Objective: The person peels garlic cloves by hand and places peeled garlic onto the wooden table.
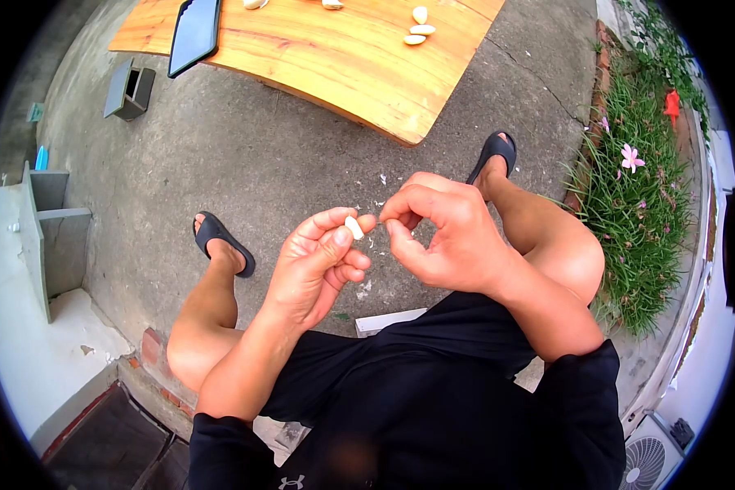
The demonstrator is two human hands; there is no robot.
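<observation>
Between thumb and fingers, my left hand (310,265) pinches a pale garlic clove (354,228). Just to the right is my right hand (457,233), its thumb and forefinger pressed together near the clove. Whatever lies between those fingertips is too small to make out. On the wooden table (343,65) in front, several smooth white cloves (417,30) are grouped near the right edge. Farther left, at the top edge of the view, lie two other garlic pieces (332,4), partly cut off.
A dark tablet or phone (194,37) lies at the table's left side. Small pale flakes (383,179) are scattered over the concrete floor (302,163) between my sandalled feet. Grass with pink flowers (631,158) borders the right side. A grey box-like object (129,90) stands left of the table.
</observation>
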